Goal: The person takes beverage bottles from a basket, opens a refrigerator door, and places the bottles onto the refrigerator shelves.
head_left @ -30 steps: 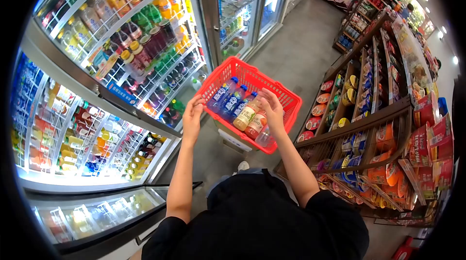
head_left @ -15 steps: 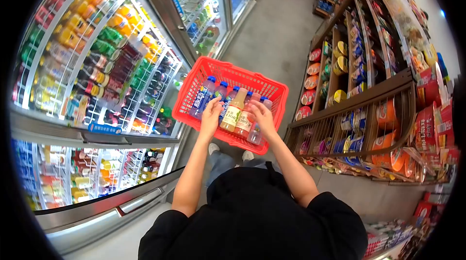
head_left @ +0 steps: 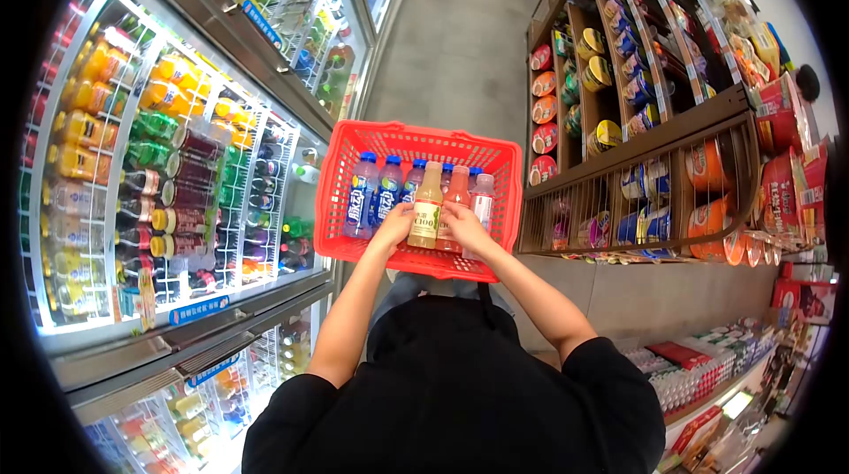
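Observation:
A red plastic shopping basket [head_left: 504, 200] is in front of my body, with several drink bottles inside. On the left are blue-capped bottles [head_left: 363, 191] with blue labels. My left hand [head_left: 395, 226] curls its fingers against the side of a pale yellow juice bottle [head_left: 427, 200] that leans near the middle. My right hand [head_left: 465, 228] has its fingers bent over the label of a pink juice bottle [head_left: 456, 187] beside it. Right of that is a clear bottle with a pinkish label [head_left: 483, 200]. The bottles' lower parts are partly hidden by my hands.
On the left, glass-fronted drink coolers [head_left: 177, 164] hold rows of bottles. A brown shelf rack [head_left: 637, 182] with cup noodles and packets stands on the right. Grey aisle floor [head_left: 442, 32] runs ahead between them. Stacked drinks [head_left: 699, 368] sit lower right.
My hands have closed in from both sides onto the yellow and pink bottles. The camera view has turned, and the basket now appears straighter in front of me.

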Demonstrator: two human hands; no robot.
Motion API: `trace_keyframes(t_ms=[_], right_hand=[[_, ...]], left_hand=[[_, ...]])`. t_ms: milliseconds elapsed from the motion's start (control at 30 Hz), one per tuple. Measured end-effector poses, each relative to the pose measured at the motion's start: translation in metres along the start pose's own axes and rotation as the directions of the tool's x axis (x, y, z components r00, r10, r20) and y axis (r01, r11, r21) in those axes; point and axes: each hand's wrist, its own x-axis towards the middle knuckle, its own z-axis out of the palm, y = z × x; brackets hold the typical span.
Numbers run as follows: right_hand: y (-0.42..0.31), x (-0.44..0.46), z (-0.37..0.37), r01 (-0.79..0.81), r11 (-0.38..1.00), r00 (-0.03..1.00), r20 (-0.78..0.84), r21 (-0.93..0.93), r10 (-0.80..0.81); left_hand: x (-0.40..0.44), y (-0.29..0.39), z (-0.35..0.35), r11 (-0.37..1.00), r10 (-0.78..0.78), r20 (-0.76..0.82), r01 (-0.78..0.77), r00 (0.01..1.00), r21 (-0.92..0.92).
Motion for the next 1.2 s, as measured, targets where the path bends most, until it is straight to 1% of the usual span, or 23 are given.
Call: trace_keyframes(t_ms=[67, 100, 167, 233, 300, 367, 400, 433, 500, 567, 600, 667, 700, 767, 833, 900, 933, 967, 1000, 1067, 1100, 1167, 1200], right_hand=[[0.012, 0.011, 0.007, 0.004, 1.0, 1.0, -0.026, -0.015, -0.004], [0.017, 0.013, 0.014, 0.043, 0.998, 0.995, -0.088, -0.044, -0.047], [0.028, 0.016, 0.022, 0.071, 0.995, 0.985, -0.152, -0.072, -0.081], [0.025, 0.014, 0.026, 0.021, 0.965, 0.97, -0.231, -0.26, -0.083], [0.024, 0.018, 0.026, 0.025, 0.972, 0.97, -0.23, -0.235, -0.081], [0.025, 0.018, 0.021, 0.029, 0.977, 0.97, -0.231, -0.211, -0.079], [0.013, 0.013, 0.019, -0.01, 0.992, 0.976, -0.215, -0.13, -0.018], [0.005, 0.009, 0.019, -0.048, 0.998, 0.98, -0.194, -0.048, 0.038], [0.012, 0.011, 0.02, -0.05, 0.999, 0.975, -0.218, -0.019, 0.045], [0.019, 0.014, 0.019, 0.027, 0.971, 0.968, -0.235, -0.24, -0.084], [0.016, 0.012, 0.018, 0.03, 0.97, 0.967, -0.239, -0.24, -0.089], [0.009, 0.007, 0.016, 0.06, 0.951, 0.948, -0.28, -0.303, -0.149], [0.012, 0.01, 0.015, 0.068, 0.949, 0.947, -0.28, -0.306, -0.158], [0.026, 0.016, 0.014, 0.114, 0.986, 0.932, -0.33, -0.125, -0.15], [0.012, 0.002, 0.015, 0.11, 0.975, 0.93, -0.325, -0.192, -0.169], [0.007, -0.003, 0.014, 0.105, 0.961, 0.931, -0.315, -0.258, -0.186], [0.01, 0.0, 0.013, 0.101, 0.973, 0.942, -0.294, -0.208, -0.16], [0.012, 0.004, 0.011, 0.095, 0.983, 0.953, -0.269, -0.157, -0.135], [0.003, 0.001, 0.012, 0.105, 0.981, 0.955, -0.257, -0.164, -0.146], [-0.012, -0.007, 0.013, 0.05, 0.999, 0.983, -0.178, -0.011, -0.051], [-0.013, -0.006, 0.012, 0.056, 0.998, 0.984, -0.167, -0.021, -0.059], [-0.013, -0.004, 0.008, 0.272, 0.943, 0.934, -0.181, -0.193, -0.307], [-0.018, -0.006, 0.006, 0.279, 0.939, 0.935, -0.165, -0.202, -0.314]], left_hand=[[-0.006, 0.011, -0.002, 0.999, -0.047, 0.063, 0.048, 0.997, -0.022], [-0.01, 0.016, -0.003, 0.994, -0.093, 0.109, 0.099, 0.99, -0.048], [-0.014, 0.022, -0.002, 0.995, -0.094, 0.145, 0.099, 0.985, -0.03], [0.004, 0.005, 0.0, 0.999, 0.017, 0.191, -0.008, 0.982, -0.047], [0.02, -0.008, 0.002, 0.999, 0.046, 0.176, -0.048, 0.983, 0.006], [0.029, -0.015, 0.004, 0.977, 0.072, 0.073, -0.085, 0.995, 0.195], [0.029, -0.014, 0.005, 0.976, 0.071, 0.081, -0.086, 0.994, 0.201], [0.03, -0.012, 0.004, 0.986, 0.044, 0.122, -0.063, 0.992, 0.152], [0.025, -0.005, 0.0, 0.993, 0.022, 0.168, -0.041, 0.985, 0.109], [0.016, 0.007, -0.006, 0.997, -0.083, 0.352, 0.08, 0.932, 0.024], [0.011, 0.012, -0.005, 0.997, -0.079, 0.354, 0.074, 0.932, 0.026], [-0.001, 0.022, -0.004, 0.979, -0.197, 0.303, 0.204, 0.932, 0.01], [-0.003, 0.025, -0.005, 0.981, -0.189, 0.301, 0.195, 0.935, 0.009], [-0.008, 0.029, -0.009, 0.973, -0.228, 0.339, 0.224, 0.913, 0.051], [-0.013, 0.028, -0.013, 0.978, -0.21, 0.361, 0.202, 0.909, 0.06], [-0.031, 0.036, -0.016, 0.972, -0.197, 0.403, 0.233, 0.894, -0.042], [-0.034, 0.033, -0.015, 0.964, -0.172, 0.414, 0.239, 0.894, -0.115], [-0.039, 0.031, -0.015, 0.965, -0.163, 0.405, 0.231, 0.9, -0.125], [-0.044, 0.03, -0.013, 0.962, -0.094, 0.41, 0.189, 0.907, -0.198], [-0.05, 0.029, -0.01, 0.934, 0.003, 0.421, 0.147, 0.907, -0.325], [-0.057, 0.035, -0.008, 0.931, 0.013, 0.411, 0.138, 0.912, -0.337], [-0.072, 0.044, -0.001, 0.91, 0.105, 0.354, 0.054, 0.929, -0.411], [-0.074, 0.044, 0.002, 0.904, 0.115, 0.341, 0.044, 0.933, -0.425]])
